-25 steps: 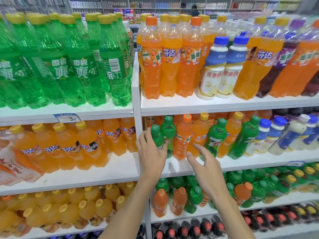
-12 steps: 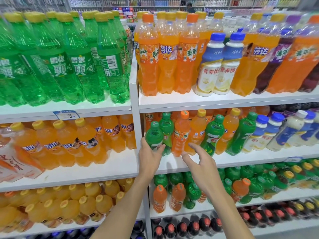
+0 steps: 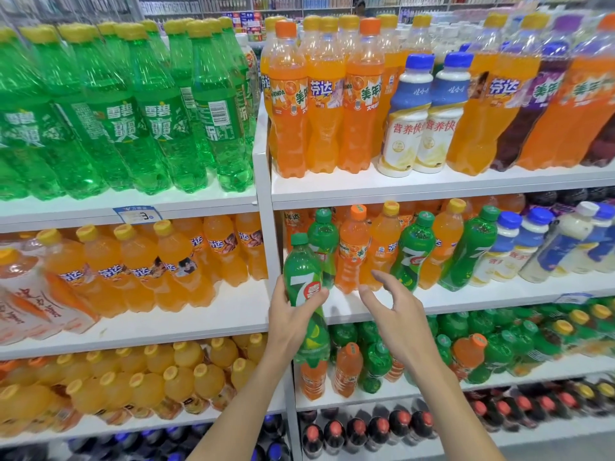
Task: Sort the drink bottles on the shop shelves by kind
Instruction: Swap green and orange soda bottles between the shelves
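Observation:
My left hand (image 3: 290, 322) grips a green 7-Up bottle (image 3: 304, 277) round its middle, lifted off the middle right shelf (image 3: 466, 302) and held in front of the shelf edge. My right hand (image 3: 396, 314) hovers beside it with fingers spread and loosely bent, holding nothing, just in front of an orange soda bottle (image 3: 353, 251). On that shelf, green 7-Up bottles (image 3: 414, 251) stand mixed with orange sodas and blue-capped white milk drinks (image 3: 499, 251).
Green Sprite bottles (image 3: 133, 111) fill the top left shelf; orange, purple and milk drink bottles (image 3: 404, 114) share the top right. Orange bottles (image 3: 149, 261) fill the left middle and lower shelves. Green and orange bottles (image 3: 466, 354) are mixed lower right; dark cola bottles (image 3: 366, 430) sit at the bottom.
My left hand has pulled the green 7-Up bottle off the shelf, toward me and down. My right hand has stayed near the orange bottles, fingers spreading.

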